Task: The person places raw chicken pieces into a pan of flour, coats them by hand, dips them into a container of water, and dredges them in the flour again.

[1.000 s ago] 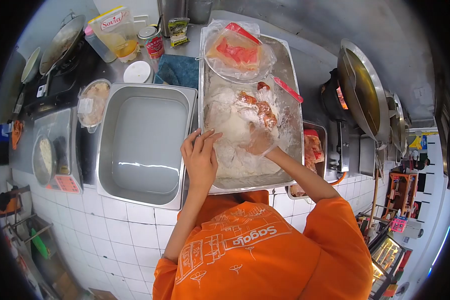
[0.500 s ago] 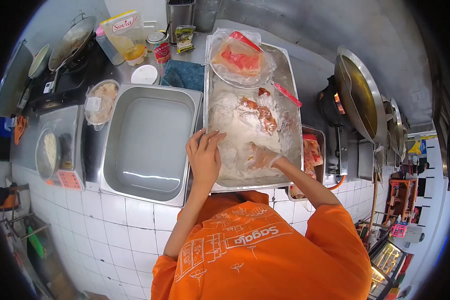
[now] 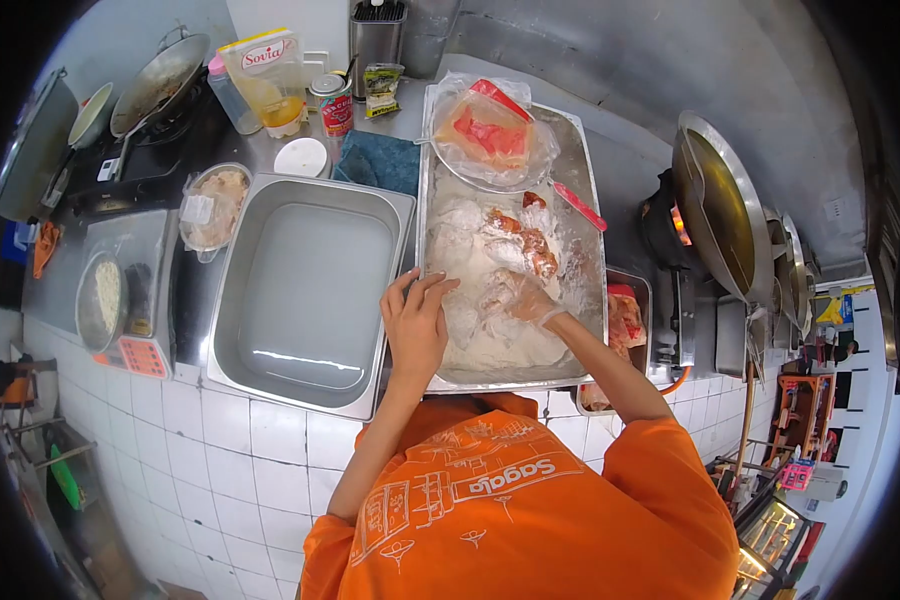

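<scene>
My left hand (image 3: 416, 310) rests over the left rim of a metal tray (image 3: 592, 250), fingers spread and bare, holding nothing. Inside the tray, my right hand (image 3: 515, 298), in a clear glove dusted white, has its fingers curled down into white flour (image 3: 490, 345); what they hold, if anything, is hidden. Reddish-brown pieces (image 3: 538, 250) with patchy flour lie just above my right hand. At the tray's far end sits a plastic bag (image 3: 490, 135) with red and pale contents on a round strainer. A red-handled tool (image 3: 578, 205) leans at the right rim.
A deep steel container (image 3: 315, 270) of cloudy liquid stands left of the tray, with a scale (image 3: 142, 356) farther left. On the right are a tray of raw meat (image 3: 625, 325), a lit burner (image 3: 679, 226) and a large oil pan (image 3: 720, 200). A blue cloth (image 3: 378, 162) lies behind.
My right hand has moved through the flour, first toward me, then slightly away, and its fingers have curled. My left hand stays at the rim. The whole view has shifted slightly.
</scene>
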Motion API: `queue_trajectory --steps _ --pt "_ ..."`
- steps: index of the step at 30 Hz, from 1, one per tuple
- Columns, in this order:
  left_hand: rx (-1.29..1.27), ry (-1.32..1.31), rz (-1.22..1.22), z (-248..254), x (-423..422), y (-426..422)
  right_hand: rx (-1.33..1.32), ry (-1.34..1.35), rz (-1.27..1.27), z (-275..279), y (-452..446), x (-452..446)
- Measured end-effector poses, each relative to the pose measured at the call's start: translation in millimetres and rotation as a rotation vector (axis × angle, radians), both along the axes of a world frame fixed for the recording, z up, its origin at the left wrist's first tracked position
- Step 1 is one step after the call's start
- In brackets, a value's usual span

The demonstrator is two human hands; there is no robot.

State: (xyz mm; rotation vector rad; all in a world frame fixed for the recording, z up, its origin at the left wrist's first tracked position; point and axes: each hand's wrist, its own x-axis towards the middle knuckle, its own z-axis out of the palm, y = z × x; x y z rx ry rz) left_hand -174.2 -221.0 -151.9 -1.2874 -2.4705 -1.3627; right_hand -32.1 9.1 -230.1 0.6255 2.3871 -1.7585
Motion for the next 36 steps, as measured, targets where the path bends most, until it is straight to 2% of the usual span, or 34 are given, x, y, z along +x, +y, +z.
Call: queue_trajectory --steps 2,4,6,9,12,15,18,24,27,30,32,36 --pt "0.008 -0.006 0.002 -0.8 0.3 0.7 0.451 -0.132 0.137 -16.5 2.1 -2.9" --pt "0.0 -0.01 0.001 -0.1 0.0 0.7 0.678 -0.188 0.156 -4.1 -9.1 -16.7" --pt "-0.011 -0.018 0.004 0.7 0.2 0.6 0.673 -0.175 0.056 17.8 -31.2 -28.5" --pt "-0.023 -0.029 0.007 0.8 0.0 0.9 0.978 0.13 -0.014 -49.0 -33.5 -18.6" --pt "-0.039 -0.031 0.011 -1.5 0.3 2.2 0.994 0.357 0.078 -59.4 -35.8 -34.5" --pt "-0.059 -0.039 0.02 -1.6 -0.3 2.4 1.215 0.259 0.036 -41.5 -41.6 -40.4" --pt "-0.067 -0.052 0.02 -1.0 0.4 2.9 1.009 0.177 0.062 -32.8 -45.7 -23.9" --pt "-0.081 -0.057 0.0 2.7 -0.9 2.8 1.161 0.26 0.355 -44.5 -35.6 0.5" --pt "-0.074 -0.058 -0.002 1.9 0.0 2.1 0.995 -0.025 0.111 -30.3 -43.0 -19.4" --pt "-0.067 -0.051 0.002 0.6 -0.7 2.3 1.081 0.204 0.039 -41.3 -34.8 -21.4" --pt "-0.065 -0.058 -0.001 1.8 -0.3 1.9 1.109 0.199 -0.002 -56.1 -29.8 -21.8" --pt "-0.084 -0.054 0.002 0.6 -0.3 3.6 1.352 0.405 -0.034 -66.4 -31.7 -27.1"
